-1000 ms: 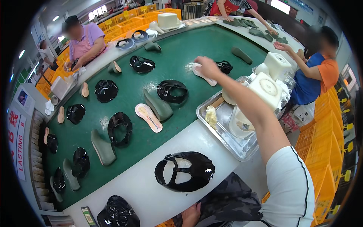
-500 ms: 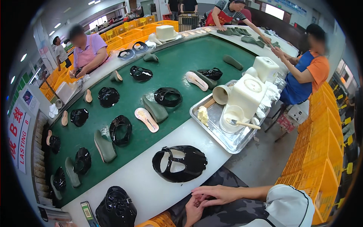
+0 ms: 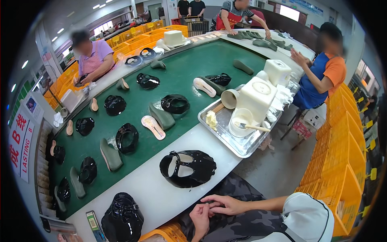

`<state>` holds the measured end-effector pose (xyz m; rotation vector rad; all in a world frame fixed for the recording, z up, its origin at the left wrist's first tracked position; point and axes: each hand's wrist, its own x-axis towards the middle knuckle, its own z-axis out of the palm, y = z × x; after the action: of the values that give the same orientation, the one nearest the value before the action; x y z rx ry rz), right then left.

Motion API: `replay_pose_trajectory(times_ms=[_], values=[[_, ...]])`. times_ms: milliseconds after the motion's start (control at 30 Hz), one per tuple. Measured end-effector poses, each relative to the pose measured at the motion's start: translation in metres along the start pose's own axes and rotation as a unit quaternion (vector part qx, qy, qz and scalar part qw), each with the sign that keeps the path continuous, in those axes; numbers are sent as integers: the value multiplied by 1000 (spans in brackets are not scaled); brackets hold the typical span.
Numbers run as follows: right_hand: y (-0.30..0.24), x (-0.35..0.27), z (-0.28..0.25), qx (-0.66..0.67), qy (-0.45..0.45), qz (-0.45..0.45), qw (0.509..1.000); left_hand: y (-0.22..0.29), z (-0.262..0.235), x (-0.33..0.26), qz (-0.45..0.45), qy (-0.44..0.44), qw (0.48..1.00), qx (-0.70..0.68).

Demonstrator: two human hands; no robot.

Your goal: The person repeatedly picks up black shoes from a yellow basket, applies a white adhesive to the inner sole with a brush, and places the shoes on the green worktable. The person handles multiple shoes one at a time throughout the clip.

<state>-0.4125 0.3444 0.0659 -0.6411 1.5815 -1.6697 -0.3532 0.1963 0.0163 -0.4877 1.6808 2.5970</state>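
Resting now in the lap, both hands have come back from the belt: the right hand point(image 3: 225, 203), loosely spread and empty, lies over the left hand point(image 3: 200, 217), which is curled (holding nothing I can see). The insole point(image 3: 204, 86) it reached for a second ago lies on the green conveyor point(image 3: 181, 76), beside the metal tray point(image 3: 225, 137); the glossy black upper point(image 3: 187, 168) waits nearest.

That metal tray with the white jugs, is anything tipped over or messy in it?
Yes. In the metal tray a small cup lies on its side, its mouth facing the belt. A pale lump sits loose on the tray floor, and a brush rests across the round white tub. Nothing looks broken.
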Motion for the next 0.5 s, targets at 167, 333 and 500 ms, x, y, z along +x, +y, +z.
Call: replay_pose_trajectory(times_ms=[167,333,500], values=[[5,-4,-2,55,42,-14,998,3,6,-1,11,13,1000,-11],[4,-2,-9,184,66,23,980,12,10,0,65,85,994,36],[-5,-7,-20,173,123,91,973,14,-6,3,108,127,979,115]])
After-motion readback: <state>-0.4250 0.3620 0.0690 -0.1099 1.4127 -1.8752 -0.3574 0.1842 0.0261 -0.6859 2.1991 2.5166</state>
